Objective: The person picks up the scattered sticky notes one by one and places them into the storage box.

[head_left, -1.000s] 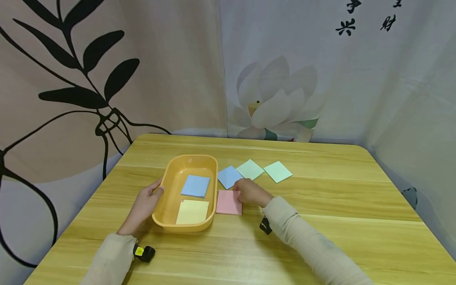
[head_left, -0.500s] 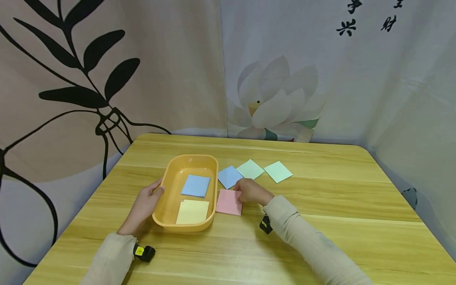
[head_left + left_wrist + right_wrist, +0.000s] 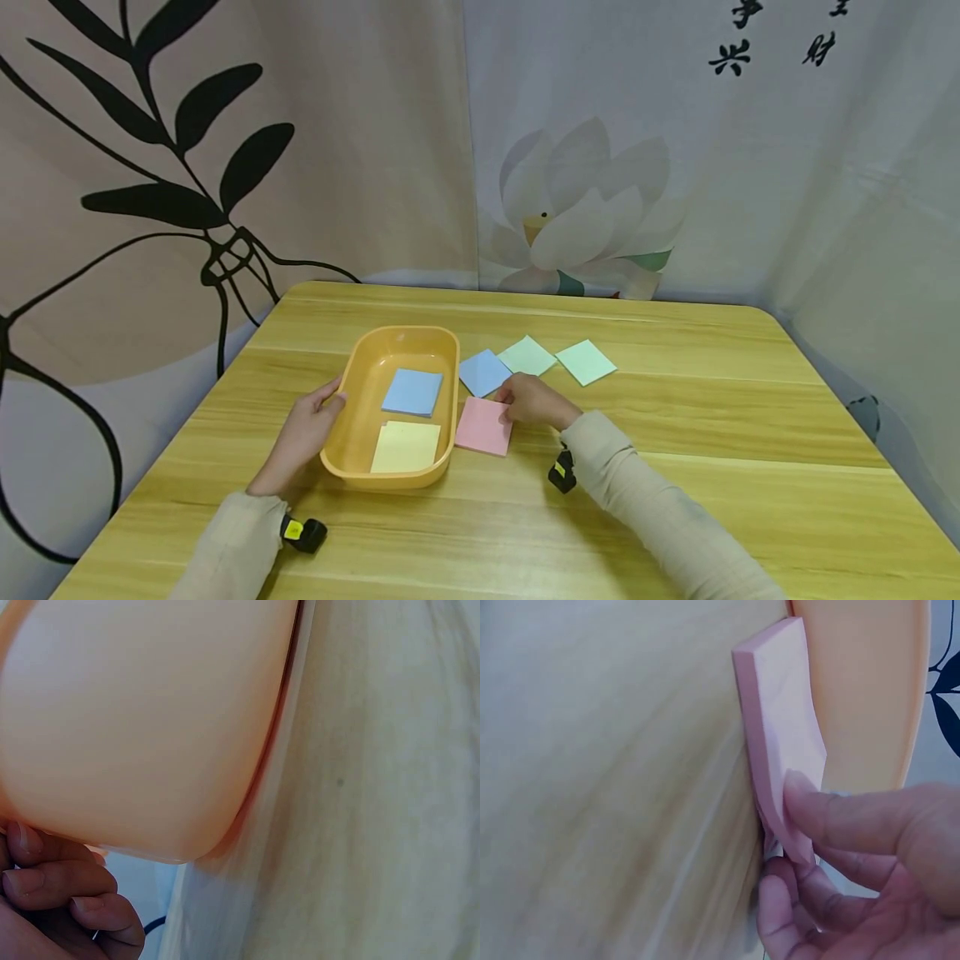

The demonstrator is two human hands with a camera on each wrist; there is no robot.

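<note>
Your left hand (image 3: 302, 427), curled, grips tray (image 3: 386, 481) by its left side; right hand (image 3: 536, 402), thumb-and-fingers nearly closed, pinches pink pad (image 3: 482, 427) just right of tray.

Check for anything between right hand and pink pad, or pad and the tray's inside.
Nothing separates the right hand from the pink pad it pinches. Toward the inside, only the tray wall beside the pad stands in the way.

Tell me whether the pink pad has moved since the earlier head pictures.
Yes, slightly. Against the table's far edge in the head view, the pink pad has turned clockwise, its far side swinging right.
</note>
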